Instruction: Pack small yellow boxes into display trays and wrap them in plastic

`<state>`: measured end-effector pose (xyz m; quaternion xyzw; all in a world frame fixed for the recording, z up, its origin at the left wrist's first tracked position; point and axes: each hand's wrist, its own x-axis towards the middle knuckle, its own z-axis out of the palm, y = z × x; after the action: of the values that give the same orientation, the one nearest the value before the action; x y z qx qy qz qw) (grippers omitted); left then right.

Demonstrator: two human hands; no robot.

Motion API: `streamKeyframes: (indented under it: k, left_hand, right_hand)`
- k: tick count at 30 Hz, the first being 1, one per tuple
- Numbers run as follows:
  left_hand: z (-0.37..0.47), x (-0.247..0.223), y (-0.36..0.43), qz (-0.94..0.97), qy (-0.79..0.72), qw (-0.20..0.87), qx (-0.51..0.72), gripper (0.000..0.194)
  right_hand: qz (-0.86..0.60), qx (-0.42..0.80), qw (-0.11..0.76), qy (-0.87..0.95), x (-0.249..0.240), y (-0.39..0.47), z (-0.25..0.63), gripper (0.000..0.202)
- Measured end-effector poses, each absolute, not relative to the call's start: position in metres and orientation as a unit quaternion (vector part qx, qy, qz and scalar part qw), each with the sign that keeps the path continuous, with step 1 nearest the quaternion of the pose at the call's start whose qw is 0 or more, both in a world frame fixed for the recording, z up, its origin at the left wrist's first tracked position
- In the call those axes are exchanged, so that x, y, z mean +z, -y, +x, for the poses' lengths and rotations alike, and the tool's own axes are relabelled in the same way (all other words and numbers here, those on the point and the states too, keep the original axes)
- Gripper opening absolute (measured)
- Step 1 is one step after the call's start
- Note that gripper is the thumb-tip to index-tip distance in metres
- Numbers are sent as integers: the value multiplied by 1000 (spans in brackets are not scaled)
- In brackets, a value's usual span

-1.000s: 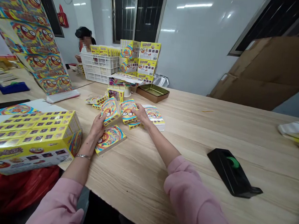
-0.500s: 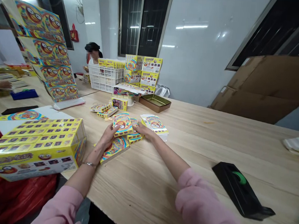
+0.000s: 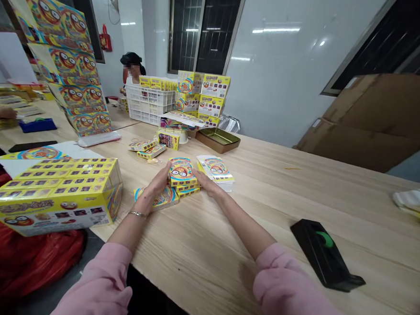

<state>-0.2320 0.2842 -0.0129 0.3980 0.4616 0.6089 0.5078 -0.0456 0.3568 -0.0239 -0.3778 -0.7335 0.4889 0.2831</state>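
A short stack of small yellow boxes with cartoon faces stands on the table between my hands. My left hand lies along the stack's left side, fingers stretched forward. On the right side, my right hand touches the stack with its fingers extended. A flat yellow-and-blue pack lies beside the stack, partly covered by my left hand. Just right of my right hand is a pile of printed cards or flat cartons.
At left sits a wrapped block of yellow boxes, with a tall carton stack behind. Loose boxes, a metal tray and a white crate lie farther back. A black tape dispenser is at right. A co-worker sits behind the crate.
The upper box has moved right onto the stack, and my left hand has shifted from its front to the stack's side. My right hand stays at the right side.
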Motion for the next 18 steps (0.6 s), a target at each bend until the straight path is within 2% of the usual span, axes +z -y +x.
streamKeyframes:
  k: [4,8,12,14,16,18]
  left_hand:
    - [-217,-11,-290,367,-416,581,596,55]
    - [-200,-12,-283,402,-425,585,561,60]
    - [-214,-8,-256,554,-552,410,470,69]
    - [-233,-6,-241,607,-627,302,384,98]
    - [-250,-5,-229,645,-688,230,239,128]
    - [-261,-6,-222,669,-717,175,83,133]
  right_hand:
    - [-353,580,268,684,-23,-356,-39,48]
    - [-381,591,255,664,-19,-345,-11,49]
    - [-427,510,254,702,-10,-332,26,48]
    - [-467,413,281,730,-4,-329,42,48]
    - [-487,335,304,747,1,-327,52,50]
    - [-478,310,313,760,3,-325,58,50]
